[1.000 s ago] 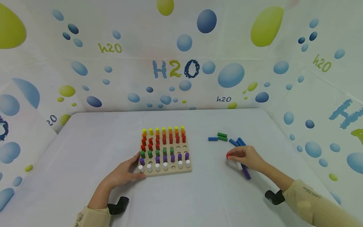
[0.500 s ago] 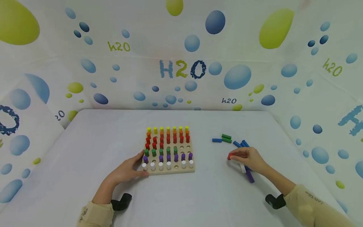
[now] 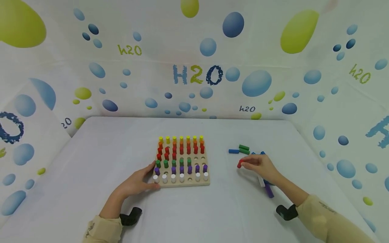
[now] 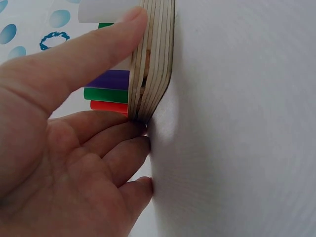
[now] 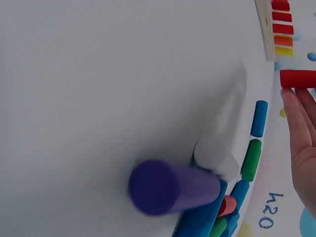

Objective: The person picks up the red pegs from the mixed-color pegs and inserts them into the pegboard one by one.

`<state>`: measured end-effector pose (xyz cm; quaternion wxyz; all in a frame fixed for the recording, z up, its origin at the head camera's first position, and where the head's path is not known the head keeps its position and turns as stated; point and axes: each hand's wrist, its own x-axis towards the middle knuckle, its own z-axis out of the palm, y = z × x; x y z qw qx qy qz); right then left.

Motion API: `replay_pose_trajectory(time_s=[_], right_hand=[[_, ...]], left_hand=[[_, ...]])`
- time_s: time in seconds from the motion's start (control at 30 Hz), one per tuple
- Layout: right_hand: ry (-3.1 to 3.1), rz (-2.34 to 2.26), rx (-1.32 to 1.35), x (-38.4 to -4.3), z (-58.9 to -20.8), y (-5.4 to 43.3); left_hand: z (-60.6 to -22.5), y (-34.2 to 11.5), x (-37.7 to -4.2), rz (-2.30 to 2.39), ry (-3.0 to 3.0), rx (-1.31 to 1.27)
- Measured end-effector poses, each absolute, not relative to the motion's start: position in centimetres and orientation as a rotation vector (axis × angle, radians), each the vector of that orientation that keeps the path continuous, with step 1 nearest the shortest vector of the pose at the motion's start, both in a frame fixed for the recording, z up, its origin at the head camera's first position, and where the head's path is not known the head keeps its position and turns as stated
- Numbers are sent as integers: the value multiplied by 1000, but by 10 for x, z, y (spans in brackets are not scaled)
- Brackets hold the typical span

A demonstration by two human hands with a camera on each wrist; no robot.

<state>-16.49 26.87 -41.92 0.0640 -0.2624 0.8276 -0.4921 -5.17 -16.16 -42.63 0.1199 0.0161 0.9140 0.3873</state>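
A wooden pegboard (image 3: 182,184) stands in the middle of the table with rows of coloured pegs upright in it; some holes hold no peg. My left hand (image 3: 135,184) holds its near left corner. In the left wrist view the thumb lies on one edge and the fingertips (image 4: 140,143) touch near the corner. To the right of the board, my right hand (image 3: 262,167) pinches a red peg (image 3: 240,164) above the table. The right wrist view shows this red peg (image 5: 298,79) at the fingertips, apart from the loose pegs.
A blue peg (image 3: 233,151) and two green pegs (image 3: 244,147) lie right of the board. Beneath and beside my right hand are a white peg (image 3: 261,181), a purple peg (image 3: 268,190) and partly hidden blue ones. Another red peg (image 5: 227,205) lies among them.
My right hand has lifted the red peg from the pile and carried it a little to the left. The left hand keeps its hold on the board's corner; the head view has shifted slightly.
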Motion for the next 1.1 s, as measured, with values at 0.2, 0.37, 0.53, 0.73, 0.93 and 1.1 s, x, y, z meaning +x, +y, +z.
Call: replay_pose_trajectory(time_s=[0.2, 0.37, 0.53, 0.73, 0.93, 1.1], right_hand=[[2442, -1513, -747, -169, -418, 259], [2392, -1565, -747, -173, -417, 248], [2390, -1554, -798, -177, -416, 236], [2403, -1535, -733, -181, -415, 220], [2338, -1565, -724, -182, -411, 202], [2304, -1558, -724, -173, -395, 184]], left_hand=[[-428, -162, -53, 1135, 2680, 62], [-428, -162, -54, 1140, 2686, 93], [-427, -162, -53, 1139, 2685, 83], [-425, -162, -52, 1137, 2687, 78], [-425, -163, -51, 1148, 2683, 98], [-423, -163, -51, 1150, 2676, 89]])
